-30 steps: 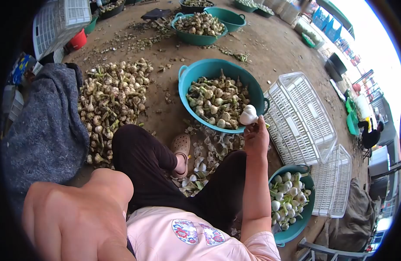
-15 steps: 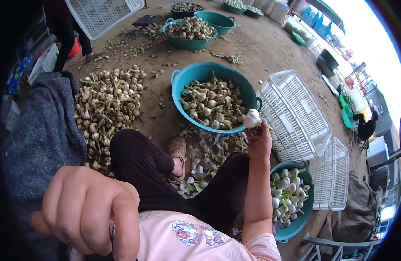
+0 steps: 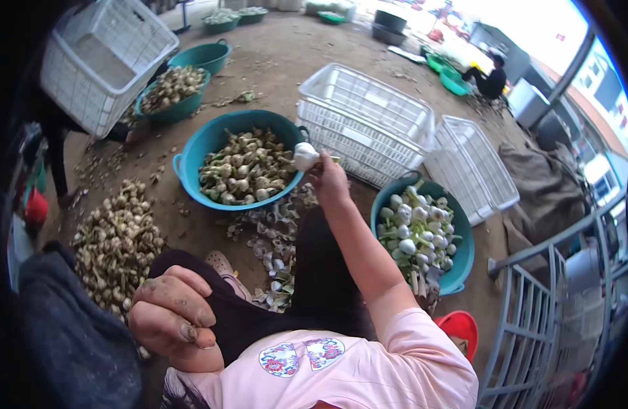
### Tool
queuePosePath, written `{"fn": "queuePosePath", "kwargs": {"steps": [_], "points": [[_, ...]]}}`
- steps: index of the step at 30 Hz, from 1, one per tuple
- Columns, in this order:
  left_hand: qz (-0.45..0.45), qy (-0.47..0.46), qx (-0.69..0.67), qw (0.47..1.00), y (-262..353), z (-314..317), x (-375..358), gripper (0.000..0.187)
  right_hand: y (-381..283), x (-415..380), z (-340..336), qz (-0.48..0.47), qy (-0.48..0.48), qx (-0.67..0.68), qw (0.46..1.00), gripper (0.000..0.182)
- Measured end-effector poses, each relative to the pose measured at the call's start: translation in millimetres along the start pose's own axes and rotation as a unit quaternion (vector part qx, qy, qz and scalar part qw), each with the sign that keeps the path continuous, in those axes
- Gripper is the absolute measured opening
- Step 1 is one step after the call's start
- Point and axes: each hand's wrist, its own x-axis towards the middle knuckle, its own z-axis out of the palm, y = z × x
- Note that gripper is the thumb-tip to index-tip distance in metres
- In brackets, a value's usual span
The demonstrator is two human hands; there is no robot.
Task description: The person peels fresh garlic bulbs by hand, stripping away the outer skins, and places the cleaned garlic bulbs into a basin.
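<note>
In my right hand (image 3: 330, 183) is a white garlic bulb (image 3: 305, 156), held by its short green stem between pinched fingers. It hangs at the right rim of a teal tub (image 3: 182, 178) full of dirty, unpeeled garlic (image 3: 249, 167). My left hand (image 3: 171, 310) is curled closed above my left knee, thumb against the fingers. No object shows in it. To the right of my right forearm, a second teal tub (image 3: 466, 269) holds clean white garlic bulbs (image 3: 417, 228). Peeled skins (image 3: 273, 252) litter the ground between my legs.
A heap of unpeeled garlic (image 3: 120, 245) lies on the ground at left. White plastic crates (image 3: 365, 126) stand beyond my right hand. At upper left a person carries a white crate (image 3: 106, 65). Metal railing (image 3: 525, 320) and a red bucket (image 3: 460, 330) are at right.
The view has swung right, so the tubs sit further left. My left hand has turned and dropped away from the camera, still closed. My right hand still holds the garlic bulb.
</note>
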Motion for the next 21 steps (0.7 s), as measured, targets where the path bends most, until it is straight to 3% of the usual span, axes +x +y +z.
{"fn": "queuePosePath", "kwargs": {"steps": [2,3,5,9,11,13,15,17,19,21], "points": [[0.023,-0.051,-0.028,0.998,-20.3,-3.3,-9.5,0.028,6.5,10.2,-10.9,-0.027,0.022,-0.069,0.997,0.026],[0.037,-0.067,-0.019,0.997,-29.7,0.2,-11.4,0.035,1.6,6.8,-14.1,-0.023,0.017,-0.101,0.994,0.026],[0.065,-0.066,-0.015,0.996,-36.5,19.9,-1.9,0.035,-9.5,-4.8,-14.8,-0.043,0.016,-0.083,0.995,0.032],[0.069,-0.103,-0.041,0.991,-41.2,42.0,35.7,0.053,-40.5,-38.7,-27.7,-0.052,0.041,0.033,0.997,0.025],[0.074,-0.14,-0.17,0.973,-72.4,30.2,42.0,0.051,-52.4,-61.6,-44.2,-0.067,0.051,0.094,0.992,0.022],[-0.014,-0.032,-0.396,0.918,-107.8,46.2,37.7,0.051,-52.0,-65.1,-74.0,-0.071,0.082,0.127,0.986,0.021],[-0.12,0.061,-0.497,0.857,-150.7,70.3,37.8,0.047,-58.2,-78.5,-100.5,-0.068,0.099,0.138,0.983,0.019],[-0.228,0.121,-0.331,0.908,-206.9,85.3,27.3,0.035,-66.4,-81.3,-118.4,-0.096,0.193,0.145,0.966,0.022],[-0.267,0.021,-0.08,0.96,-263.4,80.7,22.3,0.018,-62.1,-74.2,-181.0,-0.158,0.2,0.191,0.948,0.028],[-0.323,-0.041,0.07,0.943,-333.1,55.0,11.8,0.016,-49.5,-64.8,-242.7,-0.126,0.187,0.334,0.915,0.033]]}}
